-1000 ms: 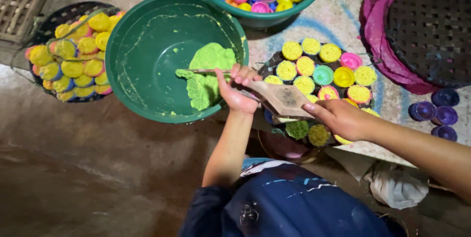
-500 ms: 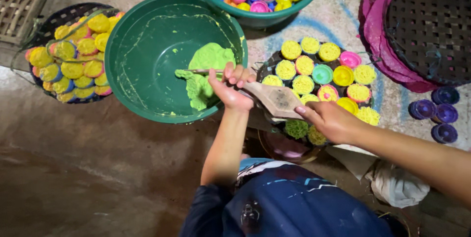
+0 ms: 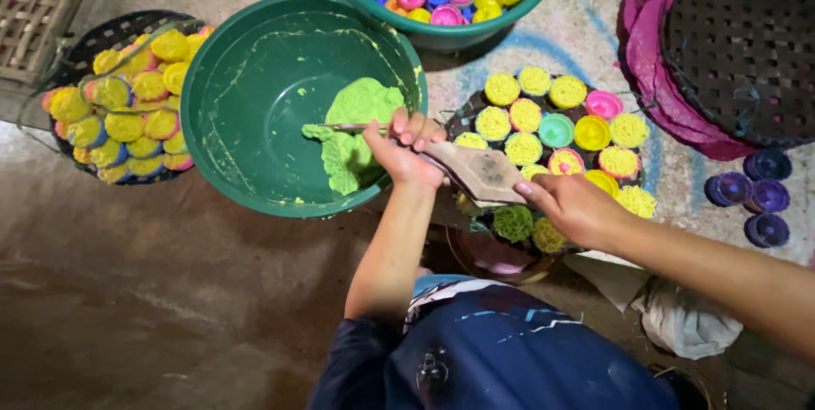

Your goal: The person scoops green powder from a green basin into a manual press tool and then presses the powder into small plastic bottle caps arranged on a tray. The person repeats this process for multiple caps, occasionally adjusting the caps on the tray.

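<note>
Two green basins (image 3: 255, 121) — three purple cups (image 3: 751, 198).

A thin metal spatula (image 3: 352, 127) lies nearly level, pinched at its near end by the left hand (image 3: 406, 151), its tip pressed into a lump of soft lime-green dough (image 3: 356, 130). The dough is heaped against the right inner wall of a large dark-green basin (image 3: 255, 104), whose sides carry pale smears of the same paste. The right hand (image 3: 573, 206) grips a flat wooden board (image 3: 480, 171), brownish and worn, tilted with its far end reaching to the left hand at the basin's rim, so the two hands meet at the board.
</note>
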